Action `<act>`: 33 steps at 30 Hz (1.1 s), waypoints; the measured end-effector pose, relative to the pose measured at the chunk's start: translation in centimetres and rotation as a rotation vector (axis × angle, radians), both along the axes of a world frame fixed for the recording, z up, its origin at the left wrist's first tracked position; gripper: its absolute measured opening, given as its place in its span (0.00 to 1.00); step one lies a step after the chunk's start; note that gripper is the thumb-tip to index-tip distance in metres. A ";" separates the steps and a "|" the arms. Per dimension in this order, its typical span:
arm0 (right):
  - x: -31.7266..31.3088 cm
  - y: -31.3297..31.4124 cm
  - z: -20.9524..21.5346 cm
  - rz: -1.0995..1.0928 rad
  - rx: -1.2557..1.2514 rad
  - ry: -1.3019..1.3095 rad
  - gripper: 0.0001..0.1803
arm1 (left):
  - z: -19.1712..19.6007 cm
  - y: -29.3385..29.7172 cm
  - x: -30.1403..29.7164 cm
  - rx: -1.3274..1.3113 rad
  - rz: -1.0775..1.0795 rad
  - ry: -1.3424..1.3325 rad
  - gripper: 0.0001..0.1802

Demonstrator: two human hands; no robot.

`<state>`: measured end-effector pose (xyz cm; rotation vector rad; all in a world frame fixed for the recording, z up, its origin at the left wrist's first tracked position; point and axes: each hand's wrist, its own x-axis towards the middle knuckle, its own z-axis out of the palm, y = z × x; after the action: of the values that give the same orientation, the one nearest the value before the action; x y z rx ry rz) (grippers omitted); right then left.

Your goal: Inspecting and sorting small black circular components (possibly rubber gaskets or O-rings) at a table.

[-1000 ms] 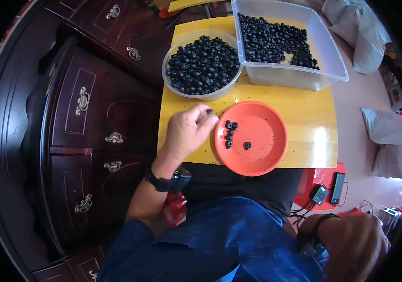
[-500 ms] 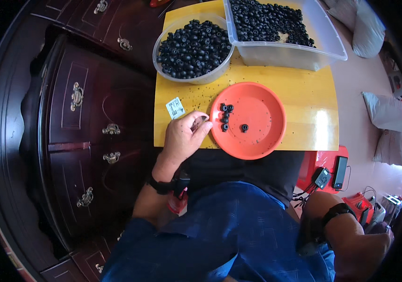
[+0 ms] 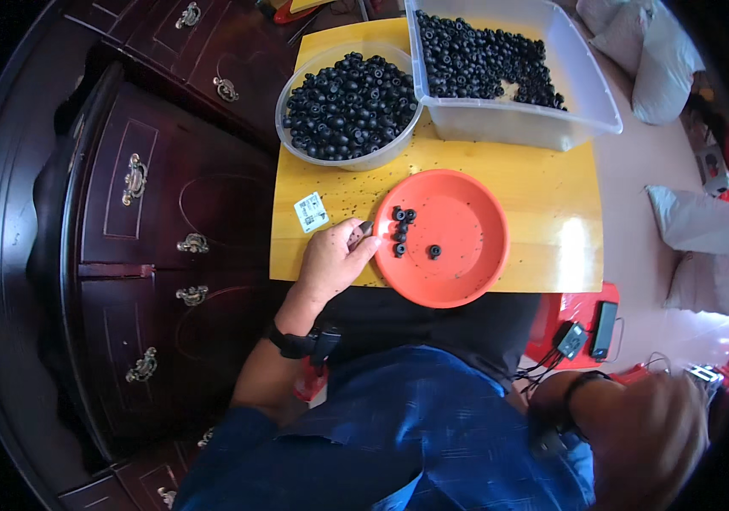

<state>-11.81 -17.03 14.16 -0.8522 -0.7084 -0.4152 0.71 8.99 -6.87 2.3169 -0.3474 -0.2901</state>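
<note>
My left hand (image 3: 335,258) is at the left rim of a shallow orange plastic dish (image 3: 463,264). Its thumb and fingers are closed around a small dark grey piece that I cannot identify. Inside the dish, several small black ring-like parts (image 3: 402,230) cluster along the left side, and a single black part (image 3: 434,251) lies nearer the middle. Dark specks dot the dish. Away from the table, at the lower right beside my body, my right hand (image 3: 661,413) is smeared by motion, so its fingers do not show clearly.
Black parts heap up in a round clear tub (image 3: 349,163) and a rectangular clear bin (image 3: 509,128) at the back of the yellow table (image 3: 543,221). A printed label (image 3: 311,212) lies left of the dish. Dark wooden drawers (image 3: 134,179) flank the left; a red stool (image 3: 543,336) stands right.
The whole view has shifted, so the table sits slightly lower. My right hand has moved and is now blurred. My left hand stays by the dish rim, and the parts in the dish keep their arrangement.
</note>
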 end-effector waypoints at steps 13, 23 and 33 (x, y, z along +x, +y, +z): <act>5.8 5.0 -21.4 -0.598 -1.358 0.387 0.35 | -0.3 -1.6 -1.1 -0.062 -0.029 0.112 0.17; 4.4 5.6 -21.4 -0.424 -1.575 0.205 0.33 | -3.0 -1.0 -1.2 -0.238 0.047 0.098 0.16; 2.1 3.6 -21.6 -0.489 -1.617 0.077 0.17 | -2.4 -0.8 -1.0 -0.180 0.042 0.128 0.16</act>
<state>-9.73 -13.38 -7.43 -2.5811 -0.6771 -0.1558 -0.28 8.21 -9.32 2.1147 -0.2508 -0.3689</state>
